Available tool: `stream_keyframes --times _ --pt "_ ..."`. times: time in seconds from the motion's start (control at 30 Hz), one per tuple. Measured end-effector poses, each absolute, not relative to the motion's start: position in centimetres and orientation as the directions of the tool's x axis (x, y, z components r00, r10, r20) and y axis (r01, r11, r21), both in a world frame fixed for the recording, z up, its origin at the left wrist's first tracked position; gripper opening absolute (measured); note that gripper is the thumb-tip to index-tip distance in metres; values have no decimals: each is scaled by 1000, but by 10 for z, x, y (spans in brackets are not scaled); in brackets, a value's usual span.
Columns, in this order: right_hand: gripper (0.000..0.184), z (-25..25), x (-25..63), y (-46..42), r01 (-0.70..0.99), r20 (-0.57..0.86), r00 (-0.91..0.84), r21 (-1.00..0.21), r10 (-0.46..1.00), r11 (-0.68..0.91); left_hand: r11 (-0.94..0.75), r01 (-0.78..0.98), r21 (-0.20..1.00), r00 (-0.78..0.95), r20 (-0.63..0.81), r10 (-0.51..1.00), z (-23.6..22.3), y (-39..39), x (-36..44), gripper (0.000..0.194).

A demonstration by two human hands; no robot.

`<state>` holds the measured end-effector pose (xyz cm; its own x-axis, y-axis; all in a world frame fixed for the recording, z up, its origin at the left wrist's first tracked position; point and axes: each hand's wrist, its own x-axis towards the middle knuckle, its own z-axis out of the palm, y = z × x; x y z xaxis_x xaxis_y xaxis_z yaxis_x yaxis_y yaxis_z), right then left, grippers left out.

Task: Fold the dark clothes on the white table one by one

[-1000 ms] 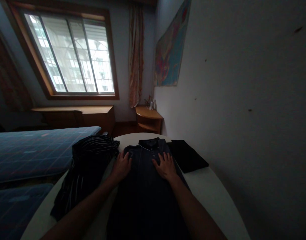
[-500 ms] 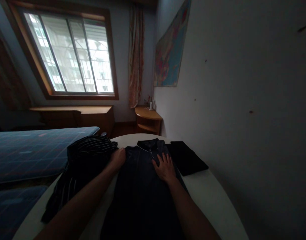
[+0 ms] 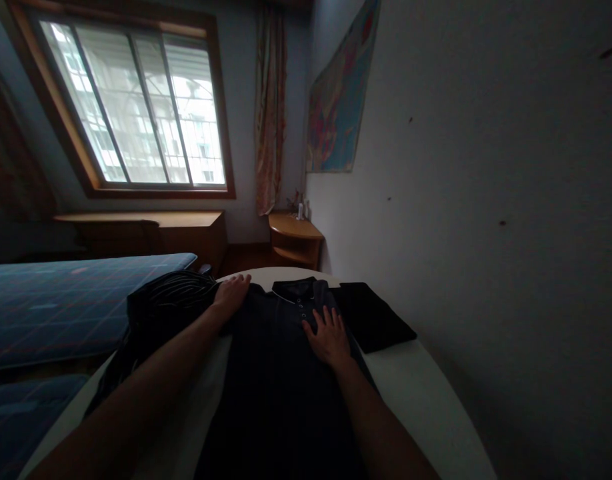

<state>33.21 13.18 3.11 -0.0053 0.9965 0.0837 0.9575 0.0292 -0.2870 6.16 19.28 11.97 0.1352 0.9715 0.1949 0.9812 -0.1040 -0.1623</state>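
A dark polo shirt (image 3: 281,373) lies front up before me, its collar at the far end and a short row of buttons below it. My right hand (image 3: 329,337) rests flat on the chest beside the buttons, fingers spread. At the shirt's left shoulder is my left hand (image 3: 232,295), its fingers stretched forward over the cloth; the sleeve under it is partly hidden. Left of that hand is a heap of black striped clothing (image 3: 171,297), partly covered by my forearm. A folded black garment (image 3: 379,317) lies to the right of the shirt.
Everything lies on a round white table (image 3: 426,400). A bed with a blue plaid mattress (image 3: 76,300) stands close on the left. Beyond are a wooden desk (image 3: 191,219) under the window and a corner shelf (image 3: 296,227). The wall (image 3: 466,220) runs along the right.
My left hand has gone from a closed grip at the shirt's left edge to stretched fingers, slightly farther forward and left. My right hand stays on the chest.
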Motion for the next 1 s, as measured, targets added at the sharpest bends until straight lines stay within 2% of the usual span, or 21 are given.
stream_keyframes --times 0.17,0.57,0.73,1.0 --pt "76 32 332 132 959 98 -9 -282 995 36 -51 984 -172 78 153 985 103 180 62 31" --pt "76 31 332 132 962 102 -9 -272 995 37 167 978 -122 -165 29 986 83 132 68 44" --pt "75 30 332 133 964 107 -5 -266 994 33 159 980 -116 -158 20 987 88 128 65 39" --pt "72 31 331 132 964 119 5 -264 993 27 156 982 -107 -146 94 985 99 123 61 45"
